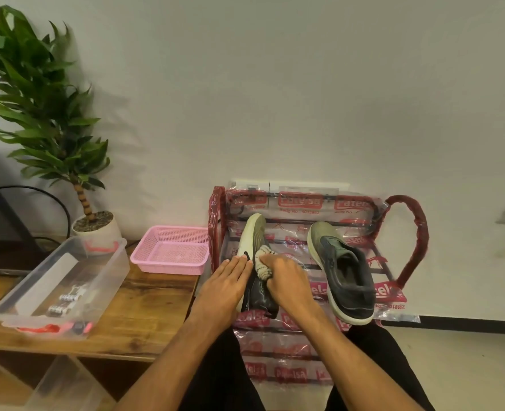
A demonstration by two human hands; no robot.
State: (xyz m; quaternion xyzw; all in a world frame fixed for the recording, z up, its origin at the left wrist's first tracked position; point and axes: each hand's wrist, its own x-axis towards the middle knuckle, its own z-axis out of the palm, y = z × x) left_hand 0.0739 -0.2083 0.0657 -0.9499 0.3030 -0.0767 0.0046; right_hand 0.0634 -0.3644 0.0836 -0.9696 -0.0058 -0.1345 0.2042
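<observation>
Two grey-green sneakers with pale soles lie on a plastic-wrapped shoe rack [405,232]. The left sneaker [252,235] is tipped on its side, sole facing left. My left hand [229,281] lies flat with straight fingers against its sole and heel. My right hand [286,277] grips a bunched white striped cloth [264,264] and presses it on that sneaker's dark upper. The right sneaker [341,269] sits upright, opening towards me, untouched.
A wooden table [144,304] stands to the left, holding a pink mesh basket [171,250], a clear plastic bin [58,286] with small items, and a potted plant [94,223]. A white wall is behind the rack. My dark-trousered legs are below.
</observation>
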